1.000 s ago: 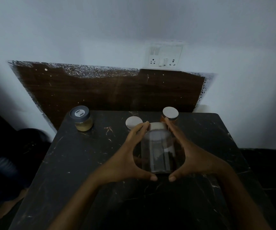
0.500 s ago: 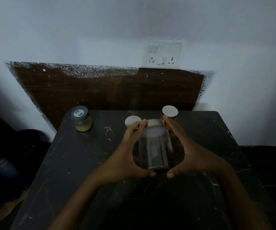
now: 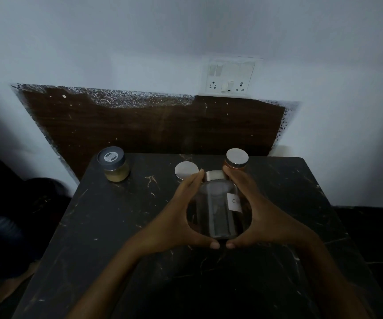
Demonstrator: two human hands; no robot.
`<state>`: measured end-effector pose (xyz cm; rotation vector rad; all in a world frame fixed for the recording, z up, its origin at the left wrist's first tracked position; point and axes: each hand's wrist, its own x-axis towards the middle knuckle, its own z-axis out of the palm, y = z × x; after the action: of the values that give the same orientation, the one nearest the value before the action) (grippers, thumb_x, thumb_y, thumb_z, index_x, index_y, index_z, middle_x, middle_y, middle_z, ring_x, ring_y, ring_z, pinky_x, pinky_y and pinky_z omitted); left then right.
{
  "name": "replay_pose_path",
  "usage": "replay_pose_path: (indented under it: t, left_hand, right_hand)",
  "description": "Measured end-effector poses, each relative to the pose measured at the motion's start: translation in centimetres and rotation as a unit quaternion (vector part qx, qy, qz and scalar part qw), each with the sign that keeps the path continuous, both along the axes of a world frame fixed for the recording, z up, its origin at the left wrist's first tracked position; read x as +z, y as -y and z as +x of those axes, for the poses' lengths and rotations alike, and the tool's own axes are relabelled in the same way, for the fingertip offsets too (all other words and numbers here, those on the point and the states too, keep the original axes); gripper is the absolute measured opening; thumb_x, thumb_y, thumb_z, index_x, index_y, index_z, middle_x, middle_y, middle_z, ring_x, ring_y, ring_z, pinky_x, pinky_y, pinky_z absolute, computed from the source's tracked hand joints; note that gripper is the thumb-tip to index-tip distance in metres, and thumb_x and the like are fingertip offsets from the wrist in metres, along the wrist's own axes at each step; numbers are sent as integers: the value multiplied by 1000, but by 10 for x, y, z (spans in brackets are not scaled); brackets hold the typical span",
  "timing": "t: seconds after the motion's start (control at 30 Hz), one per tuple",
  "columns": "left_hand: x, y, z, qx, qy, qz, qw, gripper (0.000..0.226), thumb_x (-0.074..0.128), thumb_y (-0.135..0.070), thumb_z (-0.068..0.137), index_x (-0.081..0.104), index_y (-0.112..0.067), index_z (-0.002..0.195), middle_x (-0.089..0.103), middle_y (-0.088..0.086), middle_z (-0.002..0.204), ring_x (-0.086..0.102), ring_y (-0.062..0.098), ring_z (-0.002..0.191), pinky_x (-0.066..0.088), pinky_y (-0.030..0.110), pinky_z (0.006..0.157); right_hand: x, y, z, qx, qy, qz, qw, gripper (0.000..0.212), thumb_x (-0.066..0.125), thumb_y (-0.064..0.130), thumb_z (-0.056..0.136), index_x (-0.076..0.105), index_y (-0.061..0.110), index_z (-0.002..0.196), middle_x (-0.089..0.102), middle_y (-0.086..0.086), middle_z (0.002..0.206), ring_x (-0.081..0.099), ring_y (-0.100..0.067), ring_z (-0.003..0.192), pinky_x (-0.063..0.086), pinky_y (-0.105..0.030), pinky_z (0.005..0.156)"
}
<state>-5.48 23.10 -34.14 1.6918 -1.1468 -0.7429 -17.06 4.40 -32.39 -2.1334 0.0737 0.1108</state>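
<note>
Your left grip (image 3: 174, 224) and right grip (image 3: 266, 222) clasp a clear jar (image 3: 215, 210) over the middle of the counter (image 3: 116, 226); its long axis runs away from you, silver lid (image 3: 213, 175) toward the wall (image 3: 185, 31).

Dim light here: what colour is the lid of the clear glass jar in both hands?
The clear glass jar has a shiny silver lid; head view.

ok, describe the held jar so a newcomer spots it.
On the black marbled table, the left hand and right hand cup a tall clear jar. Unlike the dark-lidded jar and orange jar behind, it looks empty and carries a white label.
</note>
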Motion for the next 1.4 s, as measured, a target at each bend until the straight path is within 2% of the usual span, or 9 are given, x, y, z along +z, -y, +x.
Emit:
replay_pose_path:
  t: [0.13,0.3,0.4,0.53,0.63,0.73,0.97,1.13,1.4]
  left_hand:
    - [0,-5,1,5,-75,-30,997,119,87,-12,56,8,-51,137,19,-41,137,36,-8,127,49,17,87]
    - [-3,-9,4,-34,-149,-33,988,121,82,2,61,6,-45,143,18,-24,148,36,4,133,51,31,91]
    - [-4,-9,4,-43,-172,-18,984,118,84,-19,62,2,-51,141,15,-20,152,36,3,134,49,35,95]
    - [-4,1,2,6,-227,-6,974,81,60,-30,82,2,-47,136,46,-19,127,58,-4,107,54,21,78]
    - [-10,5,2,27,-242,-1,970,94,70,-25,77,2,-47,137,54,-6,124,62,3,104,55,25,74]
    - [-13,3,5,35,-264,-18,964,102,76,-31,67,9,-47,141,56,2,130,60,14,114,55,34,81]
    - [-14,-4,7,26,-306,-26,951,106,80,-33,63,8,-50,140,55,0,133,59,18,115,54,33,81]
    - [-9,-1,6,-24,-210,11,977,134,87,-38,50,-12,-46,141,35,-14,146,44,4,128,39,39,107]
    - [33,24,19,-55,-99,20,993,130,80,-4,67,-23,-35,141,42,-26,132,43,-11,122,42,14,96]
  right_hand:
    - [2,6,-6,0,-16,63,998,125,84,37,48,-5,66,130,4,48,134,23,30,116,33,4,87]
    - [5,8,-11,-3,-36,89,995,117,84,36,45,1,78,116,16,41,129,31,34,106,37,4,80]
    - [3,6,-11,-8,-19,83,996,117,84,35,45,5,72,122,16,47,128,29,33,109,37,4,81]
    - [-2,3,-7,-7,-10,66,998,124,86,30,48,3,56,136,11,52,129,25,28,117,38,-1,89]
    - [-4,1,-4,-18,-2,62,998,128,88,30,48,0,55,138,5,42,140,19,15,129,35,-17,101]
    - [-3,4,-8,-13,-4,86,996,130,88,20,53,-4,59,135,3,42,141,20,20,126,37,-8,96]
    - [-2,10,-12,-9,-33,154,988,122,85,8,53,6,64,127,37,31,126,53,10,110,49,-12,80]
    - [0,7,-13,-27,-27,127,991,123,88,13,48,8,68,124,35,32,124,53,14,106,50,-13,76]
    - [34,17,-7,-63,42,28,997,129,90,21,48,1,62,132,10,33,144,28,13,125,40,-5,86]
